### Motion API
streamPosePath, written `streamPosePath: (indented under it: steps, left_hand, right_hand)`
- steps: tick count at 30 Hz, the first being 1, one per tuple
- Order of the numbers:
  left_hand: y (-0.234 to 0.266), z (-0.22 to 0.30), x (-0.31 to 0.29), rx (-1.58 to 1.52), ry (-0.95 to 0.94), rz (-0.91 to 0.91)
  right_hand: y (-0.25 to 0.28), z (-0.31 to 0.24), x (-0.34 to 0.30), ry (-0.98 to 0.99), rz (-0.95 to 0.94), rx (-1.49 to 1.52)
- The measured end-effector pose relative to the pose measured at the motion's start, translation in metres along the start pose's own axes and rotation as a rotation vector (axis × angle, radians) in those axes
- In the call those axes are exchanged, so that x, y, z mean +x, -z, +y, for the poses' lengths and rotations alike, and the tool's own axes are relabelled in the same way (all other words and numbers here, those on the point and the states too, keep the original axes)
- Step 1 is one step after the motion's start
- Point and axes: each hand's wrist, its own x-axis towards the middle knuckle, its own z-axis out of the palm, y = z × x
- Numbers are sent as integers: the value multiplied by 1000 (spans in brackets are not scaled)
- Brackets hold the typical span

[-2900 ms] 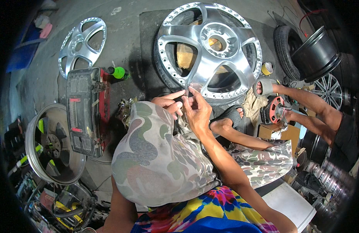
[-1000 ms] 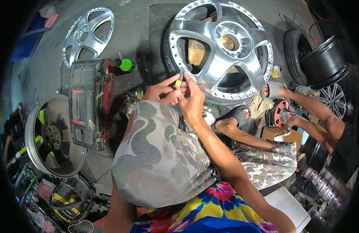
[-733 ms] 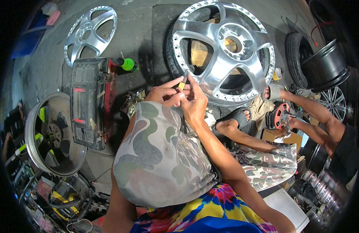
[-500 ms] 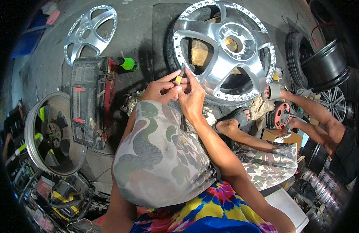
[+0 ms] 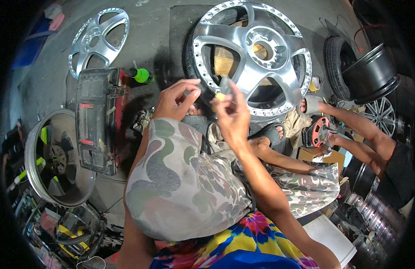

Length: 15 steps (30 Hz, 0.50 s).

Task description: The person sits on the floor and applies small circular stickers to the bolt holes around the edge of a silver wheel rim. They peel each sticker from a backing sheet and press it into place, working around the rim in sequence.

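Note:
My left hand is over my knee with fingers bent and thumb apart from them, seemingly holding nothing. Pinched in my right hand is a small yellow-and-grey piece; motion blurs it, so its kind is unclear. Just beyond lies a large polished silver wheel face with wide spokes and a row of holes around its rim. It rests flat on a tyre, and brown cardboard shows through its openings. My right fingertips are in front of its near-left rim; whether they touch it I cannot tell.
On the left are a black-and-red toolbox, a green bottle, a second wheel face and an upright rim. At right, another person's hand is by a red round tool, near a tyre and black barrel.
My hands have moved apart. The right, carrying the yellow-and-grey piece, has gone right and nearer to me; the left has let go and drawn left. The view has shifted slightly.

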Motion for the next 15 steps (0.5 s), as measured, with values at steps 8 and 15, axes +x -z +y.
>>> streamPosePath:
  steps: [8,15]
  left_hand:
    - [-40,-8,5,621,-355,-140]
    - [-34,25,3,32,-114,-310]
  right_hand:
    - [99,3,-3,-90,121,62]
    - [85,5,-9,-70,25,12]
